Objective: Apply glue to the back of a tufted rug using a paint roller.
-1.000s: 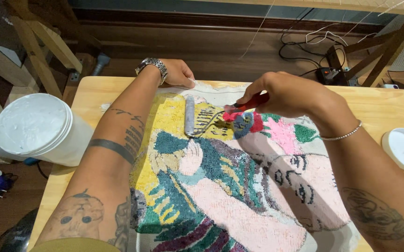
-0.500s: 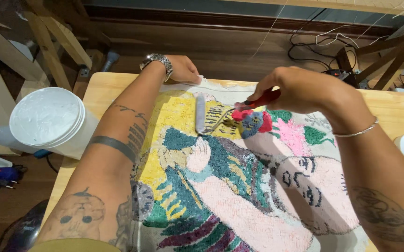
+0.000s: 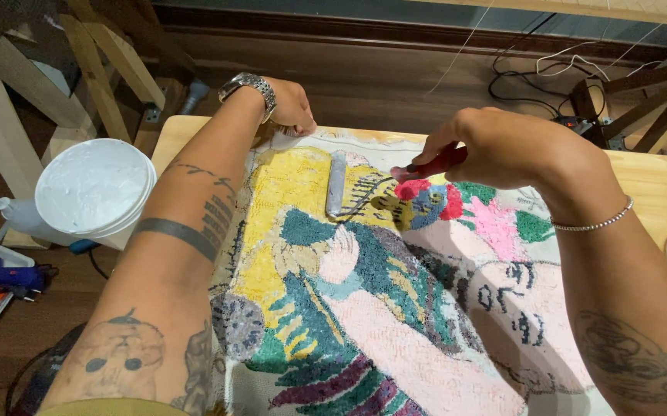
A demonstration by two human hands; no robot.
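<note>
Wooden table (image 3: 657,173) under colourful tufted rug (image 3: 364,308); white tub (image 3: 94,192) at left. Left hand (image 3: 291,108) curled, pinning rug's far edge; right hand (image 3: 503,146) closed around red-handled roller (image 3: 379,181).

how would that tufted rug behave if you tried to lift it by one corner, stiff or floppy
Probably floppy: the tufted rug lies flat over the wooden table and its edge looks soft and frayed near the left hand. Likely heavyish, given the dense pile. Unlikely to slide easily, since the left hand pins it while the right hand works the red-handled roller.
</note>
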